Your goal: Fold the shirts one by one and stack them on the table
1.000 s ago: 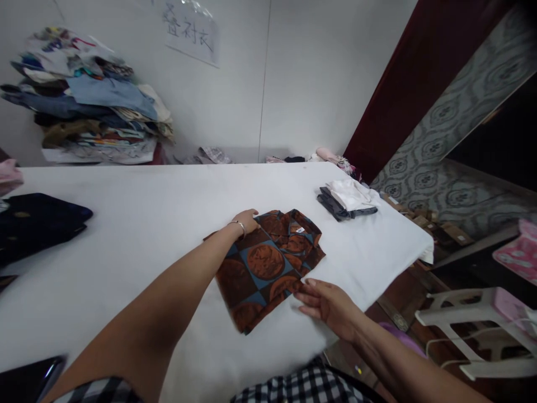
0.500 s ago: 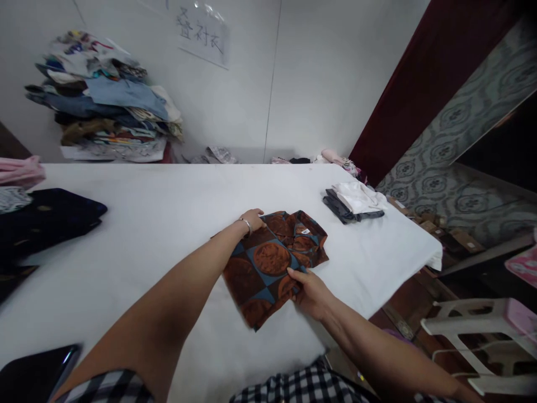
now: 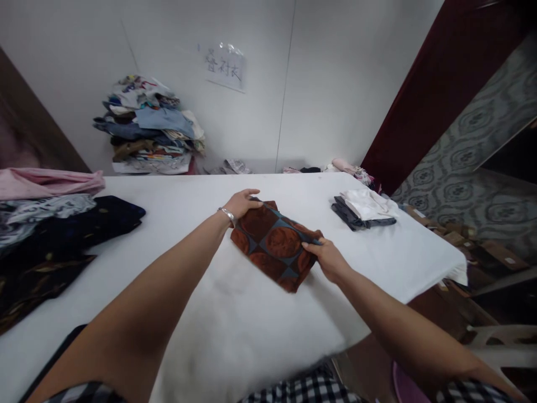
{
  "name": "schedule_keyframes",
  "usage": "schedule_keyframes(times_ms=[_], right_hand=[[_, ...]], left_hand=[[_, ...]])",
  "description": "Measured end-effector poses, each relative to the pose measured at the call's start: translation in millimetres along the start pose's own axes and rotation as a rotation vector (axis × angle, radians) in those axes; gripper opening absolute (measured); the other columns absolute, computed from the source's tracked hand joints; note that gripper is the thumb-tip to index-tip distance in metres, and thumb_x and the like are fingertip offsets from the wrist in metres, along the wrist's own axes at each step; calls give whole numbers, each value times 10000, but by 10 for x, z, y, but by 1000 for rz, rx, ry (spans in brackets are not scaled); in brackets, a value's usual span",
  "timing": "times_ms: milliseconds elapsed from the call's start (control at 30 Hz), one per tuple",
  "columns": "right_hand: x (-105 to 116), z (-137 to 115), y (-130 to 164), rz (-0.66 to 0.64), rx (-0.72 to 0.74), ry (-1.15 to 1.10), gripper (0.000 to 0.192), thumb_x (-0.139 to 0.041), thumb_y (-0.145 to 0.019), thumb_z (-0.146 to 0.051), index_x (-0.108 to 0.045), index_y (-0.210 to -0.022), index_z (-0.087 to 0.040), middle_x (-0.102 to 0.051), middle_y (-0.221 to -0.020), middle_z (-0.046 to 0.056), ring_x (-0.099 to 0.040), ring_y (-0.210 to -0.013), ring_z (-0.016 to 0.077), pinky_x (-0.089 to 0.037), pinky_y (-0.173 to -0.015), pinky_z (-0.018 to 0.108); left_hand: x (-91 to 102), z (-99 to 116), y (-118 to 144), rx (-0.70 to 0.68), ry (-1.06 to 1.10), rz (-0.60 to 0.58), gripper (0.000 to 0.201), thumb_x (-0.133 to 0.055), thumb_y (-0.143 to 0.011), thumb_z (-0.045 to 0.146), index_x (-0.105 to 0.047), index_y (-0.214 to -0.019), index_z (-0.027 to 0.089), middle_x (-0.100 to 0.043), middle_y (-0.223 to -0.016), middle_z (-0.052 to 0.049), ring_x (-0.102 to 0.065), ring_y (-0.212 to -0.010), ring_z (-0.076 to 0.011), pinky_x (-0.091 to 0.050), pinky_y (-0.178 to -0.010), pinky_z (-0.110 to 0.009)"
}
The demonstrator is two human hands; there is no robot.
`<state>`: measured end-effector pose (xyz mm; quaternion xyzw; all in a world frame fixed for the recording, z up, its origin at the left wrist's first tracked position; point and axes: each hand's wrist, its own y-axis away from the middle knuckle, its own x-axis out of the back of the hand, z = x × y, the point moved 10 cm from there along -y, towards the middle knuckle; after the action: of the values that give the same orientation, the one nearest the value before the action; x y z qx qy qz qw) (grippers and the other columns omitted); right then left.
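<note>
A folded brown shirt [image 3: 277,240] with blue squares and rust-coloured circles is tilted up off the white table in front of me. My left hand [image 3: 243,205], with a silver bracelet at the wrist, pinches its upper left corner. At the right edge, my right hand [image 3: 329,256] grips the fabric with the thumb on top. The collar seen before is out of sight. Beyond my right hand lie a folded white garment [image 3: 367,204] and a dark grey garment [image 3: 348,217] beneath it.
A tall clothes pile [image 3: 155,123] rises behind the table's far edge. Pink, patterned and dark garments [image 3: 113,218] lie at the left. A paper sign [image 3: 225,67] hangs on the wall. A pale plastic stool [image 3: 503,347] stands at the lower right.
The shirt has been lifted and folded over, hiding its collar. Both hands have moved farther from me, and the right one up its side. The camera view has shifted left.
</note>
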<state>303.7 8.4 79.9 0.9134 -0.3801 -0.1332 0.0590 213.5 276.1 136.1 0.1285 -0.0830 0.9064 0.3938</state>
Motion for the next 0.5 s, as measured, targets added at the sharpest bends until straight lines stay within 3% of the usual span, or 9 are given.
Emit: schedule_keyframes(times_ms=[167,267,367,500], right_hand=[[-162,-653,-304,-100,274,167,364,-814,-590,-305,-770,-934,-193,-769,-977,41,-681,-997,257,-500,-972,431],[-193,-792,-345,-121,405,252,350,-809,-611,-359,-776,-909,-179,-768,-940,45,-681,-983,274,-520,-935,451],[-195,-563,-201,-213,464,352,328,-801,-656,-381,-782,-933,-208,-767,-979,35,-683,-993,277,-528,-943,454],[-185,-25,212,-422,570,555,164,-682,-824,-345,-785,-935,-281,-744,-1105,33,-669,-1067,255,-538,-963,417]], left_hand=[[476,429,199,-169,226,138,613,-819,-543,278,-671,-1125,157,-686,-867,-24,-642,-825,-177,-512,-897,-398],[630,587,547,-274,193,201,647,-811,-566,332,-649,-1170,168,-668,-832,-4,-630,-790,-166,-524,-843,-371],[600,433,1085,-293,-5,219,592,-787,-617,368,-654,-1171,203,-693,-900,-20,-638,-877,-198,-524,-849,-369],[300,-157,1852,-224,-342,117,465,-726,-692,333,-680,-1150,267,-709,-959,-22,-639,-887,-202,-528,-858,-374]])
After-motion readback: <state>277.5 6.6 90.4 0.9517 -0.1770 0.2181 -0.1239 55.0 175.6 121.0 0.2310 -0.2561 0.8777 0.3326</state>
